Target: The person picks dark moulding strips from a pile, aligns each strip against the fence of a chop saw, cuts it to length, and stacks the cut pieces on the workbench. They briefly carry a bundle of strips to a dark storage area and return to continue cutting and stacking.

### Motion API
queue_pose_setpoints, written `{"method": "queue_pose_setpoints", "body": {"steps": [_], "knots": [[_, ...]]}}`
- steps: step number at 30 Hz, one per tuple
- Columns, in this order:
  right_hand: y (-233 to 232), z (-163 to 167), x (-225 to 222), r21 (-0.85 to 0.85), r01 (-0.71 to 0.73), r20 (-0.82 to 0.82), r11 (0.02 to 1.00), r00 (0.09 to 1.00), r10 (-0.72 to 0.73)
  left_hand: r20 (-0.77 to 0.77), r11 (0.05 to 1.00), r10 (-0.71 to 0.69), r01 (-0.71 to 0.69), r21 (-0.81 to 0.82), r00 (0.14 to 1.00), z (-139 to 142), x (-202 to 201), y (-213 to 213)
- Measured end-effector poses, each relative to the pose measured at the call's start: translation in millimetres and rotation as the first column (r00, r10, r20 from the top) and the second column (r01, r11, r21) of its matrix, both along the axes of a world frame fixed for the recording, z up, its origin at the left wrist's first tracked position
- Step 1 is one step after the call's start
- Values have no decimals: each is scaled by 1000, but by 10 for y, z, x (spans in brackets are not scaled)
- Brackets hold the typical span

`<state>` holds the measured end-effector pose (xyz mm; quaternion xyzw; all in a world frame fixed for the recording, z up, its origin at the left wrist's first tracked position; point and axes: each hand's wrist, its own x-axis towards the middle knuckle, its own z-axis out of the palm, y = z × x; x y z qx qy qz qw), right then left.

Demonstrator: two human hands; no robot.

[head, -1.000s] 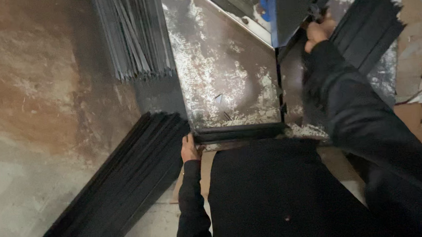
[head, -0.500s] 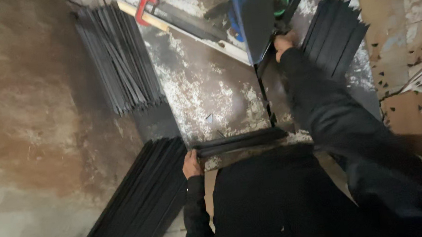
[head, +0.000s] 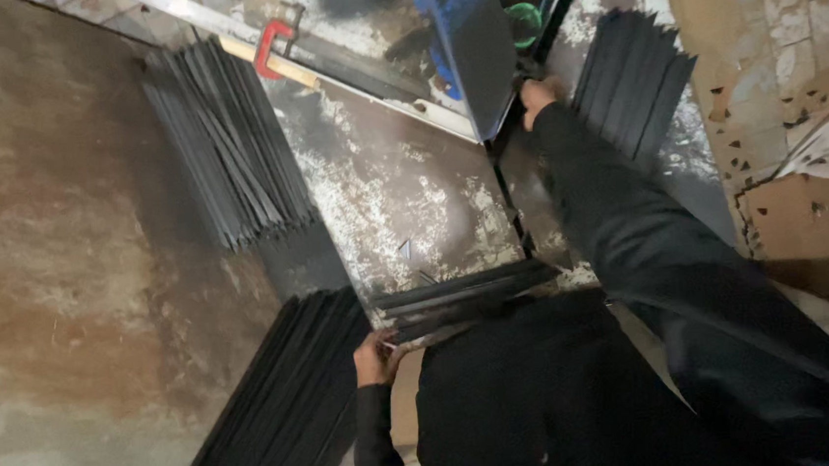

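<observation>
Dim, uneven light. Glare on worn tabletop beyond left fingers; dark sleeves nearly featureless. Slight motion blur, edges stretched.

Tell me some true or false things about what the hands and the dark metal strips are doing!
1. The left hand touches the dark strips lying at the table's near edge. True.
2. The right hand rests in the person's lap. False: it reaches far forward beside the blue machine part.
3. A red clamp sits at the table's far edge. True.
4. The floor stack of strips is bright yellow. False: it is dark grey.
</observation>
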<state>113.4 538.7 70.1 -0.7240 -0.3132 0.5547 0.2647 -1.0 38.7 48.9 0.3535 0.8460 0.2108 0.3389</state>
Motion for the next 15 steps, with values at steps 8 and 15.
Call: {"method": "queue_pose_setpoints", "body": {"steps": [8,15], "knots": [[-196,-23,151,304,-171,195,937,974,114,378,985,130,-163,55,917,35,73,-443],[-530,-118,1419,576,-317,472,754,882,10,665,876,348,-482,20,661,6,44,-765]]}}
